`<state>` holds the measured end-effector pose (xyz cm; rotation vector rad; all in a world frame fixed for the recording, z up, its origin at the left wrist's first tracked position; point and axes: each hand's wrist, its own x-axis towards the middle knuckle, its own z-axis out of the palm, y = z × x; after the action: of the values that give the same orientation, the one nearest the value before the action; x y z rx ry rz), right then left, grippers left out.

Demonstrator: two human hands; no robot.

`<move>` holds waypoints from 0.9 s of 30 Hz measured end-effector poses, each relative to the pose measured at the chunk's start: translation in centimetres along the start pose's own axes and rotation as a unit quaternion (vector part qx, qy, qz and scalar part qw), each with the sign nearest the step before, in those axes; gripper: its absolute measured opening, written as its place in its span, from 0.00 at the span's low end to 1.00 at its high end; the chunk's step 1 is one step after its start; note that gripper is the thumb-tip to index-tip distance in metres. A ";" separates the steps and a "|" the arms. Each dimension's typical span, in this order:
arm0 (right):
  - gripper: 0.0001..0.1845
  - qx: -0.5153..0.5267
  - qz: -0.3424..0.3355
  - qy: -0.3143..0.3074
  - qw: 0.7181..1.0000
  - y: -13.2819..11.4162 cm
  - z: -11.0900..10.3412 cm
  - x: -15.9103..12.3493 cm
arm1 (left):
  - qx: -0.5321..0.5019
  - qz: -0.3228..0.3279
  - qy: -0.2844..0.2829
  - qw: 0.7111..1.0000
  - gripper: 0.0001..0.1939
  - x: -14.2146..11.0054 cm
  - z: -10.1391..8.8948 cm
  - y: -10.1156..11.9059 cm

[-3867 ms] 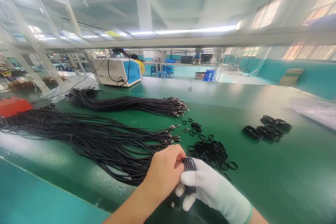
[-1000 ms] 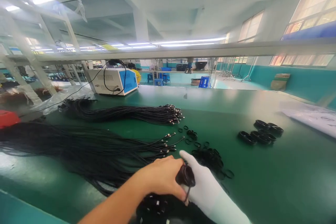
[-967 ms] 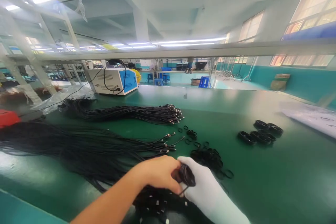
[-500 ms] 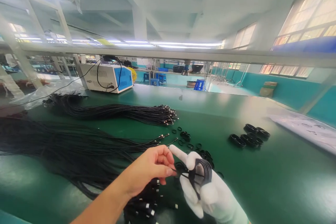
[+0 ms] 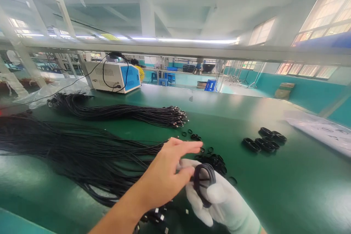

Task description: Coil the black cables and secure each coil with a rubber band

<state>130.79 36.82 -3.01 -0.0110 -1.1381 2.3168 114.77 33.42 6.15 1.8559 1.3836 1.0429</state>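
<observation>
My gloved right hand [image 5: 222, 199] holds a coiled black cable [image 5: 208, 175], with the fingers wrapped around the loops. Bare and open, my left hand [image 5: 170, 168] reaches over from the left. Its fingers stretch out past the coil's left side, and its thumb tip is at the coil's edge; whether it touches cannot be told. Just beyond both hands lies a pile of small black rings [image 5: 214, 161]. Loose black cables [image 5: 71, 146] spread over the green table left of my left hand, and some white-tipped cable ends [image 5: 160, 215] show below my wrist.
Farther back lies a bundle of black cables [image 5: 123, 111] with metal-tipped ends. A white and blue machine [image 5: 115, 76] stands behind it. Several finished-looking coils [image 5: 265, 140] sit on the right, near a plastic sheet [image 5: 320, 131]. A shelf beam [image 5: 175, 50] crosses above the table.
My left hand has opened from a pinch beside the coil and moved slightly up and right, its fingers now extended. My right hand keeps the coil, which has turned slightly.
</observation>
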 end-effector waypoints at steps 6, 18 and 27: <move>0.26 0.038 0.044 0.024 0.998 0.6 0.1 0.8 | -0.050 -0.062 -0.203 0.976 0.15 2.7 -0.8 -1.8; 0.34 -0.155 0.020 0.208 0.966 0.2 -0.2 1.4 | -0.173 -0.201 -0.041 0.963 0.07 0.1 2.4 -4.7; 0.25 -0.110 0.037 0.184 0.976 0.4 0.2 1.2 | -0.099 -0.180 -0.024 0.978 0.09 -0.9 2.2 -5.2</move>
<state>129.50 37.09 -2.90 -0.5499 -1.2056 2.1191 113.96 34.04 0.55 1.4123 1.4608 0.9046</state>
